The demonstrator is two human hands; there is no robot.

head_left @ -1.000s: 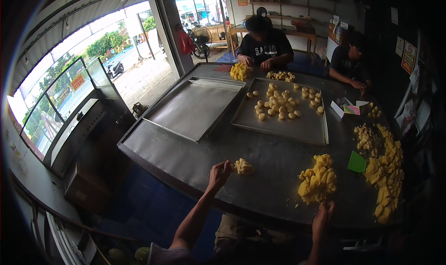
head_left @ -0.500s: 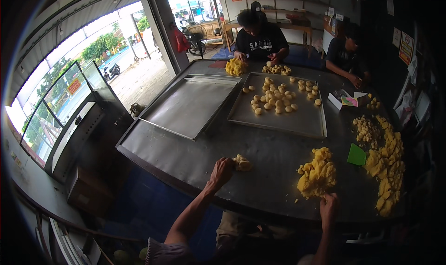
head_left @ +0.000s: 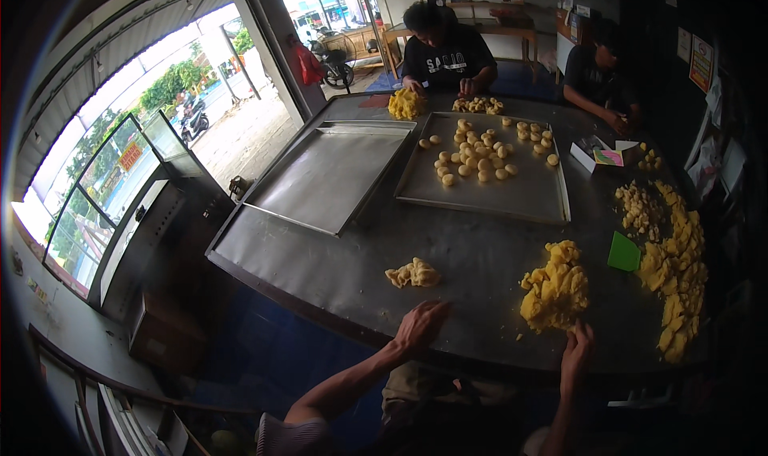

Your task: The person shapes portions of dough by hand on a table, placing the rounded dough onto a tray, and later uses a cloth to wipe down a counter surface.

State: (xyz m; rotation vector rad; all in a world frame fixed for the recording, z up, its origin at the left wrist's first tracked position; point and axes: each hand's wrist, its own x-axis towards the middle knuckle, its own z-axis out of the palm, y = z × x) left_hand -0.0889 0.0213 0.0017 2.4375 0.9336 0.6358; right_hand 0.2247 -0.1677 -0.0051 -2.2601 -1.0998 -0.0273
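My left hand [head_left: 422, 326] is at the table's near edge, below a lumpy piece of pale dough [head_left: 413, 273] and no longer touching it; its fingers are curled, and what they hold, if anything, is hidden. My right hand [head_left: 578, 344] has bent fingers at the lower edge of a crumbly yellow dough mound [head_left: 554, 288], closed on something too small to make out. To the right, a green scraper [head_left: 622, 252] lies beside a long heap of yellow dough [head_left: 670, 280] and pale crumbled pieces [head_left: 638, 208].
The steel table [head_left: 272, 252] bears a bare tray [head_left: 320, 176], a tray of dough balls [head_left: 480, 200] and an open box [head_left: 600, 156]. Two co-workers [head_left: 448, 56] [head_left: 596, 80] work at its far side over small dough piles [head_left: 406, 104]. A glass cabinet [head_left: 120, 232] stands left.
My left hand has left the pale dough and moved toward me and to the right. My right hand stays by the yellow mound. The view has shifted slightly.
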